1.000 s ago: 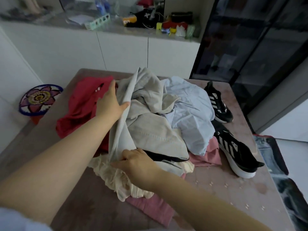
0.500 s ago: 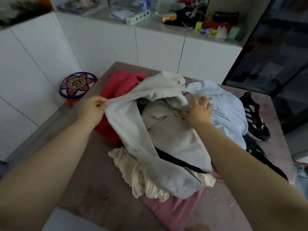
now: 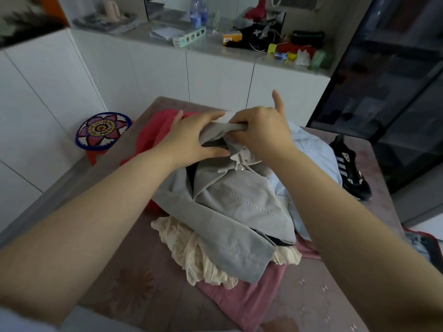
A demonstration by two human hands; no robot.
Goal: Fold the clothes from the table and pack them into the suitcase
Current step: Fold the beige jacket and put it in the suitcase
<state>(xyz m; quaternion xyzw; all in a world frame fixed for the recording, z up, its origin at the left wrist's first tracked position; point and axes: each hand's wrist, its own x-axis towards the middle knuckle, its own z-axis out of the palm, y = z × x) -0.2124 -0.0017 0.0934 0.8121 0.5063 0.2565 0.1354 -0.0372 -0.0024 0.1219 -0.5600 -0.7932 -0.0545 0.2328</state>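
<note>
Item: grey jacket (image 3: 235, 207), top of the clothes pile, gripped at its far end by both hands.
I see the left hand (image 3: 191, 137) and right hand (image 3: 261, 130) side by side, fingers curled into the bunched fabric, the right forefinger sticking up free. The jacket drapes from the grip toward me over a cream ruffled garment (image 3: 191, 248) on the table (image 3: 143, 295); red garment (image 3: 153, 133) left, pale blue shirt (image 3: 311, 154) right.

A grey zip jacket (image 3: 239, 207) tops the crumpled clothes heap (image 3: 189, 245) on the table (image 3: 134, 291); suitcase (image 3: 424, 245) possibly lower right.
</note>
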